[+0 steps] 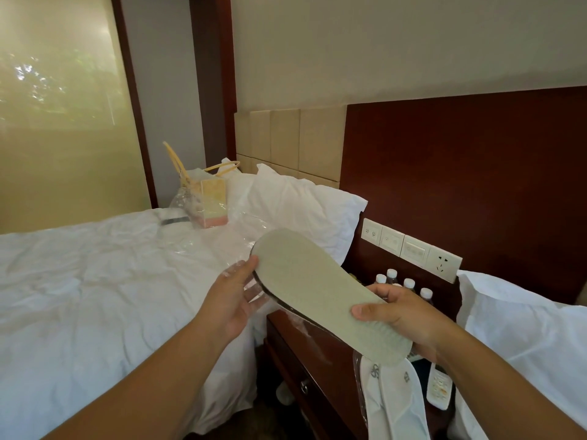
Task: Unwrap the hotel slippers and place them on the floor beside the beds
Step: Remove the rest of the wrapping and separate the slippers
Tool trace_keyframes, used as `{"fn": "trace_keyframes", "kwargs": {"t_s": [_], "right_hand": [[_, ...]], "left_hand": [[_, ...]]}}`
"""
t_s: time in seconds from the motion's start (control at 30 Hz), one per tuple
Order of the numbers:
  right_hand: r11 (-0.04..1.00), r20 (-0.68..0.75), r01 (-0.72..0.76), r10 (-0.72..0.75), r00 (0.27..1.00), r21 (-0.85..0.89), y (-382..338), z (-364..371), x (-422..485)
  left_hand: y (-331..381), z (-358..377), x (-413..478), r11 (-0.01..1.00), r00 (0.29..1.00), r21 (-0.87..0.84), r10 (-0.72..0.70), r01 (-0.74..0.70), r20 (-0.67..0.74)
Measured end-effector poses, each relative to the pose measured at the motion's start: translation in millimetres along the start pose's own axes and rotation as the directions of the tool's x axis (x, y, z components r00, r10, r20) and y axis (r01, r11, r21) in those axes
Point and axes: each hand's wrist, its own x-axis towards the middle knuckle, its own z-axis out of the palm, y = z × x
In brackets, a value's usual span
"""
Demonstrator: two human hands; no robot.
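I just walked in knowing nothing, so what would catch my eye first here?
A slipper, its pale sole up, held at the centre between the left hand and the right hand. A rumpled white bed fills the left; white slippers lie on the dark nightstand at lower right.

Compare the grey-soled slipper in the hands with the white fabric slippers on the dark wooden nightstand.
The grey-soled slipper is held by the left hand and right hand; the white fabric slippers lie on the dark wooden nightstand. The held slipper shows its sole; the white slippers show fabric.
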Motion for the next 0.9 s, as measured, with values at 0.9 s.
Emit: {"fn": "trace_keyframes", "kwargs": {"t_s": [0.9], "right_hand": [[0.989, -0.417, 0.001, 0.063, 0.907, 0.15, 119.2, -93.6, 69.5]], "left_hand": [[-194.6, -11.3, 197.8, 0.884, 0.869, 0.128, -0.399, 0.449, -0.293]]}}
